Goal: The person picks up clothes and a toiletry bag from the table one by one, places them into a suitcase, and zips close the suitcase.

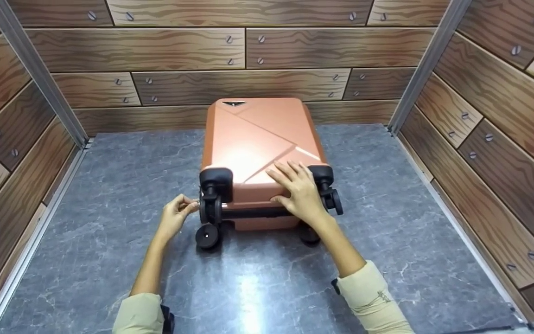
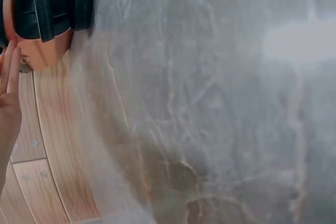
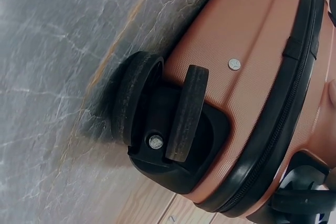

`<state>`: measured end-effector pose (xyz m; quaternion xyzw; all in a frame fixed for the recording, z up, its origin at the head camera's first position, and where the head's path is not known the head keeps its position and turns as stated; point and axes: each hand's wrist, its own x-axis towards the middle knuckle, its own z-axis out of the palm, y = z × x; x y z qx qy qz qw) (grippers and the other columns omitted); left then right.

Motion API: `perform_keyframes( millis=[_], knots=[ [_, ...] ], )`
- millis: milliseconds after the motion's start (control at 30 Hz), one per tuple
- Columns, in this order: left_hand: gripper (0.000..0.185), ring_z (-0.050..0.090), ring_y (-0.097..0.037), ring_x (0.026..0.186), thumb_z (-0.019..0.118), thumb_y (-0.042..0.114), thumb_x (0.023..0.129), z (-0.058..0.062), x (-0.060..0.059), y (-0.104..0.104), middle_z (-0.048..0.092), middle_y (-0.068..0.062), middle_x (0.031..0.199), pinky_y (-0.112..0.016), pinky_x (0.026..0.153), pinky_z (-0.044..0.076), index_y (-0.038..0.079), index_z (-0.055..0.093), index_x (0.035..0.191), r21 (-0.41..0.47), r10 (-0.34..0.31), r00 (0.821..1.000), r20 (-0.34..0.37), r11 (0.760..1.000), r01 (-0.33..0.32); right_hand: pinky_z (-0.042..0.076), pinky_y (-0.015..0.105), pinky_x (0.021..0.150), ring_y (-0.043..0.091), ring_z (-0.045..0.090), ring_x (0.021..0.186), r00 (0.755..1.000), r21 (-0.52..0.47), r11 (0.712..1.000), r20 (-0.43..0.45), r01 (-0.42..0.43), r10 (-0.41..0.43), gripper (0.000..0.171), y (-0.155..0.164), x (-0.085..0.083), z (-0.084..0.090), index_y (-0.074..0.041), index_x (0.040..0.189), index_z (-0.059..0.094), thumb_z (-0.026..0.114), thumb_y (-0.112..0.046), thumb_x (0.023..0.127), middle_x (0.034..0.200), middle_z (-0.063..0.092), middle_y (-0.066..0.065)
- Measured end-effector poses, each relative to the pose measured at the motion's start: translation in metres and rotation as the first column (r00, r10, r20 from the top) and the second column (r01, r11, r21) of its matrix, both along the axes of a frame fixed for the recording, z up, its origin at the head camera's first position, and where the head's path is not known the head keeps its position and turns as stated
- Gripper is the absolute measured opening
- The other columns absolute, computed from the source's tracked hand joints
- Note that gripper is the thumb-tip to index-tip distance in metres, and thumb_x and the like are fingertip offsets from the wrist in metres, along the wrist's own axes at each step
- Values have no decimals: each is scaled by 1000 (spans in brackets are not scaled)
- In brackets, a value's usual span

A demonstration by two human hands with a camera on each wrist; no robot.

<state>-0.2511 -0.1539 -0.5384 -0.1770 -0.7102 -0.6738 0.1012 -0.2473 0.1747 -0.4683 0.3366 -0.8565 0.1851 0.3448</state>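
Suitcase (image 1: 260,148): copper-orange hard shell, lying flat on its broad side at the middle of the grey marble floor (image 1: 109,185), wheel end toward the person, top end near the back wall. Black zip band runs round its edge.

Upper left wheel (image 1: 212,204): black caster at the suitcase's near left corner. Lower left wheel (image 1: 207,235) just beneath it, on the floor.

Left hand (image 1: 176,217): just beside the upper left wheel, fingertips pinched together at the wheel's outer side; whether they grasp a part there cannot be told.

Right hand (image 1: 297,190): laid flat on the suitcase's near right part, fingers spread and straight, pressing the shell.

Right wheel (image 1: 332,197): beside the right hand.

Wood-plank walls (image 1: 248,51): surrounding the suitcase on three sides.
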Motion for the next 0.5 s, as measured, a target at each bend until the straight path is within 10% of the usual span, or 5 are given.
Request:
perform_keyframes(
  millis=[500],
  knots=[
    [9,59,-4,92,49,-16,86,-13,-5,6,52,-37,109,-23,79,49,-21,42,86,132,-72,995,70,989,62,22,50,103,35,41,120,1000,2,1000,1,9,-9,69,0,1,2,-15,126,58,83,-25,62,130,51,8]
  ],
)
